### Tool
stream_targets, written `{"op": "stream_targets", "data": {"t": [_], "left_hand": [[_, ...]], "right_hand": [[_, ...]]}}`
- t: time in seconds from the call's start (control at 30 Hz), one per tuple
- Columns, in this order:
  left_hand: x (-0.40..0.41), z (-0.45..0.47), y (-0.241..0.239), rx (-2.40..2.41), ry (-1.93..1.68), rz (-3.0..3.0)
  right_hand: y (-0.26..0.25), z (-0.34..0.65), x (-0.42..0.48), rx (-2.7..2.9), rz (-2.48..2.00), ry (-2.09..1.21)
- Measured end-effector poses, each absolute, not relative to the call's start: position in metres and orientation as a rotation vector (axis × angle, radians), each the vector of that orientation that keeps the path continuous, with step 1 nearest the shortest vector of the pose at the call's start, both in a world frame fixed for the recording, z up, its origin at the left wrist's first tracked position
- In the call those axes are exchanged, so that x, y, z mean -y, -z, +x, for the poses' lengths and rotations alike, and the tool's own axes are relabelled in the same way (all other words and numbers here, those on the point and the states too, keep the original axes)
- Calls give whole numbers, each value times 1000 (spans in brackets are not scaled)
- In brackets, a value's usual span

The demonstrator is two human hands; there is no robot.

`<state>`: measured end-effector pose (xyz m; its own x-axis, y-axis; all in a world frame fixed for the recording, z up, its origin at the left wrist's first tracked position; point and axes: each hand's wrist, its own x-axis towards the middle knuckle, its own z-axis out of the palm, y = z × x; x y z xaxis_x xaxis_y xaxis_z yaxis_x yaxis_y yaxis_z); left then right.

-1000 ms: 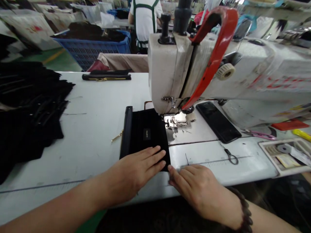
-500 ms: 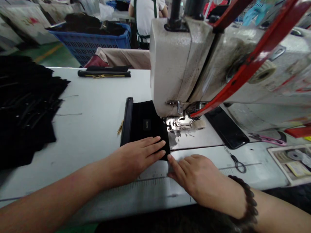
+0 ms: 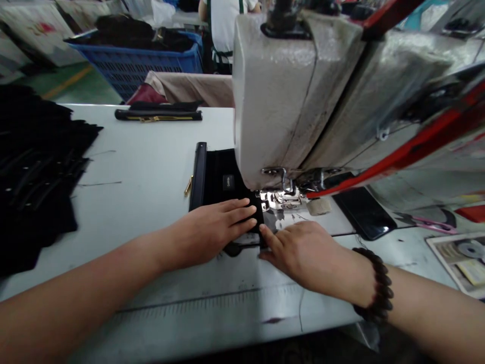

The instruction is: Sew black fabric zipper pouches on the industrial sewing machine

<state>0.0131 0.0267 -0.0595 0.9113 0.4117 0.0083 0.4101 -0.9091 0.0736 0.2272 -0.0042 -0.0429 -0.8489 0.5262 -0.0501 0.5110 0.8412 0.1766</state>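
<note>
- Between the near and far edges of the white table (image 3: 151, 151), a black fabric piece (image 3: 217, 169) is laid flat, its right edge set against the presser foot (image 3: 282, 198) of the sewing machine (image 3: 275, 96) and its far right part hidden by the machine head.
- Along its left edge, a dark strip (image 3: 198, 174) with 1 gold zipper pull (image 3: 188, 186) is seen; on its face, 1 small label (image 3: 228, 182).
- The left hand (image 3: 210, 232) is rested on the near part of the piece, palm down, fingers outstretched and slightly apart, nothing clamped.
- The right hand (image 3: 303, 253), with a beaded bracelet (image 3: 374, 285) worn at the wrist, is held at the near right corner; the index fingertip is placed there, but whether the corner is pinched cannot be told.
- Near the table's far edge, 1 black zippered item (image 3: 159, 114) is laid; at the left, black pieces (image 3: 34, 177) are piled.
- Right of the machine foot, a phone (image 3: 364, 212), scissors (image 3: 435, 225) and a tray (image 3: 441, 262) are placed.
- Beyond the far edge, a blue basket (image 3: 144, 63) is filled with dark material.
</note>
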Motion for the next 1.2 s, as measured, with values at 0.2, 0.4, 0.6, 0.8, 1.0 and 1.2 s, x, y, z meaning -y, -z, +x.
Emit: {"op": "stream_targets", "data": {"t": [0.2,0.4,0.6,0.8,1.0,1.2], "left_hand": [[-40,13,60,-644,-57,3044],[-53,13,60,-645,-170,3089],[-65,14,59,-683,-158,3104],[-73,13,64,-749,-233,3072],[-77,12,70,-735,-245,3029],[-77,13,66,-742,-178,3002]], "right_hand": [[48,227,-8,-2948,913,-234],[55,227,-18,-2950,976,-241],[71,234,-23,-2987,972,-347],[68,235,-20,-3017,1007,-407],[66,234,-19,-3011,1020,-438],[63,234,-18,-3008,1043,-389]]}}
